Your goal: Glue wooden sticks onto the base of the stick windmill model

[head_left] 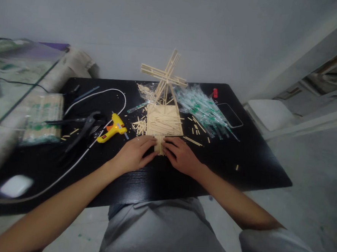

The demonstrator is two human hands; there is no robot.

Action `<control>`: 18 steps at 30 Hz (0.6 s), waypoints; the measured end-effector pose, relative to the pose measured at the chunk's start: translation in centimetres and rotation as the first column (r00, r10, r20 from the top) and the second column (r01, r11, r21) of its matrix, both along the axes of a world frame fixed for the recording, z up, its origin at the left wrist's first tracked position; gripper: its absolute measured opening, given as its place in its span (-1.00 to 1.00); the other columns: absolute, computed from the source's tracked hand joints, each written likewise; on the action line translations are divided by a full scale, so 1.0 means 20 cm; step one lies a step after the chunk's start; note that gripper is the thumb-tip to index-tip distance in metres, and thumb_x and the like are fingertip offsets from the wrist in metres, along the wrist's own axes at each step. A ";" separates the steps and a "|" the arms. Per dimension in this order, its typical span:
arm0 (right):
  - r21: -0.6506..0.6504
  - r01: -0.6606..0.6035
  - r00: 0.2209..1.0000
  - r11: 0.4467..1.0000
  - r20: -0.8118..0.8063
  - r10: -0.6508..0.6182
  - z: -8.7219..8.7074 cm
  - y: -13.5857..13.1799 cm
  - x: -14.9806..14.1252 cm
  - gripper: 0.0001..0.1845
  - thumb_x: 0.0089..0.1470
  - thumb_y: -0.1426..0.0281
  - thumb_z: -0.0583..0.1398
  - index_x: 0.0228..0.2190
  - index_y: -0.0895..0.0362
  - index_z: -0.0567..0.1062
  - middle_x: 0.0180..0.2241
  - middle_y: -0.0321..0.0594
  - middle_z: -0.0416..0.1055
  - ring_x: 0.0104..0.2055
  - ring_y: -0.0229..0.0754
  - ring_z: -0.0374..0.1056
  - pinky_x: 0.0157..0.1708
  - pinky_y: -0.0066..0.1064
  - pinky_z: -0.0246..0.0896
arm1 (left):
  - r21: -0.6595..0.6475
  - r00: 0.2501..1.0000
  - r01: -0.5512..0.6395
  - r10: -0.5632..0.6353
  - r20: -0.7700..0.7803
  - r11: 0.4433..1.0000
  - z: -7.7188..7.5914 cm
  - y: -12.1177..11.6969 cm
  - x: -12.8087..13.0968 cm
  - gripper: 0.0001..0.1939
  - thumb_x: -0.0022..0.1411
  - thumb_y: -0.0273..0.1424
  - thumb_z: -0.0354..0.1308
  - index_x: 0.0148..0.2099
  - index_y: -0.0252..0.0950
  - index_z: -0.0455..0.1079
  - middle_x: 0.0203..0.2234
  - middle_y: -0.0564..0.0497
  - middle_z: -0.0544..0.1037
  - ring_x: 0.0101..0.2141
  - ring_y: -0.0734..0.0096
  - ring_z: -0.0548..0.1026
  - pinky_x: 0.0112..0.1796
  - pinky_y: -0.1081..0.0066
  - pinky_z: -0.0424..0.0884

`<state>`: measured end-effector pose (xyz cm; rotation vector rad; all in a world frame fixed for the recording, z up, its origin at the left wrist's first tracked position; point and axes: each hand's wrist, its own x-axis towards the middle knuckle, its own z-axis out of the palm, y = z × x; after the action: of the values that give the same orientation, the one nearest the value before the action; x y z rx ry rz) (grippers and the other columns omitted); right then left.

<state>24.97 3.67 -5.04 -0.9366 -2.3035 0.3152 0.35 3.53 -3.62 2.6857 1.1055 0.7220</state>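
Observation:
Between my two hands a small row of pale wooden sticks (160,145) lies side by side on the black table. My left hand (137,151) presses its fingers and thumb against the left side. On the right side, my right hand (181,154) does the same, fingers curled. Just beyond sits a flat wooden-stick base (177,131) with loose sticks (165,122) piled on it. A windmill-like frame of sticks (167,80), with crossed blades, rises at the base's far side.
Left on the table (133,184) are a yellow glue gun (113,128) with a white cord, black-handled cutters (84,128) and a packet of sticks (43,116). Green-printed wrappers (201,107) lie right, near a red object (215,93). A white item (16,186) rests front left.

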 end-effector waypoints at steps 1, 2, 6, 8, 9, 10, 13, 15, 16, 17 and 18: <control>0.006 0.002 1.000 1.000 -0.002 -0.002 0.00 0.00 0.00 -0.72 0.40 0.41 0.14 0.03 0.15 0.58 0.05 0.02 0.54 0.10 0.02 0.45 0.16 -0.02 0.41 | 0.007 1.000 -0.006 0.006 -0.002 1.000 0.00 0.00 -0.01 -0.72 0.45 -0.28 0.13 0.10 -0.30 0.45 0.06 -0.20 0.60 0.08 0.10 0.58 0.10 0.06 0.55; 0.009 0.003 1.000 1.000 -0.003 -0.003 0.00 0.00 0.00 -0.73 0.40 0.41 0.14 0.02 0.15 0.58 0.04 0.01 0.55 0.09 0.01 0.46 0.16 -0.02 0.41 | 0.016 1.000 -0.007 0.007 -0.002 1.000 0.00 0.00 -0.01 -0.72 0.45 -0.29 0.13 0.09 -0.30 0.47 0.05 -0.19 0.61 0.08 0.11 0.58 0.11 0.06 0.54; 0.015 0.011 1.000 1.000 0.006 -0.011 0.00 0.00 0.00 -0.74 0.40 0.42 0.14 -0.01 0.16 0.59 0.02 0.00 0.56 0.07 0.01 0.47 0.14 -0.04 0.42 | 0.068 1.000 -0.006 0.007 -0.004 0.998 0.00 0.01 -0.01 -0.70 0.45 -0.29 0.13 0.10 -0.33 0.51 0.02 -0.19 0.65 0.05 0.11 0.60 0.09 0.06 0.56; 0.017 0.016 1.000 1.000 0.012 -0.016 0.01 0.00 0.00 -0.74 0.40 0.42 0.14 -0.02 0.17 0.60 0.02 0.01 0.56 0.07 0.01 0.46 0.14 -0.05 0.41 | 0.094 1.000 -0.014 0.016 -0.013 0.995 0.00 0.01 -0.01 -0.69 0.45 -0.29 0.13 0.10 -0.34 0.53 0.01 -0.20 0.65 0.03 0.09 0.61 0.07 0.06 0.57; 0.016 0.021 1.000 1.000 0.015 -0.021 0.01 0.00 0.00 -0.74 0.40 0.41 0.15 -0.02 0.17 0.60 0.02 0.01 0.56 0.07 0.01 0.46 0.14 -0.05 0.40 | 0.105 1.000 -0.019 0.021 -0.020 0.994 0.00 0.01 -0.01 -0.68 0.45 -0.29 0.13 0.10 -0.34 0.53 0.01 -0.20 0.65 0.02 0.08 0.62 0.06 0.05 0.58; 0.013 0.028 0.999 1.000 0.016 -0.028 0.01 0.00 0.00 -0.75 0.40 0.41 0.15 -0.02 0.16 0.60 0.02 0.00 0.56 0.07 0.01 0.46 0.15 -0.05 0.40 | 0.111 0.999 -0.022 0.025 -0.028 0.994 0.00 0.01 -0.01 -0.68 0.45 -0.29 0.13 0.11 -0.34 0.53 0.00 -0.19 0.66 0.02 0.08 0.62 0.05 0.06 0.58; -0.001 0.050 0.998 0.999 0.025 -0.050 0.00 0.00 0.00 -0.75 0.39 0.41 0.16 -0.01 0.12 0.60 0.01 -0.03 0.55 0.07 -0.01 0.46 0.16 -0.06 0.39 | 0.113 0.999 -0.022 0.027 -0.045 0.993 -0.01 0.01 -0.01 -0.68 0.45 -0.29 0.12 0.11 -0.33 0.54 0.00 -0.18 0.66 0.01 0.09 0.62 0.05 0.07 0.58; -0.003 0.055 0.998 0.998 0.032 -0.055 0.00 0.00 0.00 -0.75 0.39 0.40 0.16 -0.01 0.12 0.60 0.01 -0.03 0.55 0.07 -0.01 0.45 0.16 -0.05 0.38 | 0.108 0.999 -0.023 0.028 -0.046 0.994 -0.01 0.01 -0.01 -0.68 0.45 -0.30 0.12 0.10 -0.33 0.55 -0.01 -0.18 0.66 0.00 0.10 0.62 0.04 0.08 0.57; -0.002 0.054 0.998 0.999 0.036 -0.054 0.00 0.00 0.00 -0.75 0.39 0.40 0.16 -0.01 0.13 0.60 0.01 -0.02 0.55 0.07 0.00 0.45 0.16 -0.05 0.38 | 0.106 0.999 -0.024 0.029 -0.046 0.994 -0.01 0.01 -0.01 -0.68 0.45 -0.30 0.12 0.10 -0.33 0.55 -0.01 -0.19 0.65 0.00 0.10 0.62 0.04 0.08 0.57; 0.001 0.052 0.998 0.999 0.038 -0.052 0.00 0.00 0.00 -0.75 0.39 0.40 0.16 -0.01 0.13 0.60 0.00 -0.01 0.55 0.07 0.00 0.45 0.15 -0.05 0.38 | 0.104 0.998 -0.025 0.030 -0.046 0.994 -0.01 0.01 0.00 -0.68 0.45 -0.30 0.12 0.11 -0.33 0.55 -0.01 -0.20 0.65 -0.01 0.10 0.62 0.03 0.08 0.57; 0.003 0.050 0.998 0.999 0.040 -0.051 0.00 0.00 0.00 -0.75 0.39 0.41 0.16 -0.02 0.15 0.61 0.00 -0.01 0.55 0.06 0.01 0.45 0.15 -0.04 0.38 | 0.103 0.998 -0.025 0.030 -0.048 0.994 -0.01 0.01 0.00 -0.67 0.45 -0.30 0.12 0.11 -0.34 0.55 -0.01 -0.20 0.65 -0.01 0.10 0.62 0.03 0.08 0.58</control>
<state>24.93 3.65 -5.03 -1.0066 -2.3115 0.2747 0.29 3.82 -3.78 2.7933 1.1491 0.7401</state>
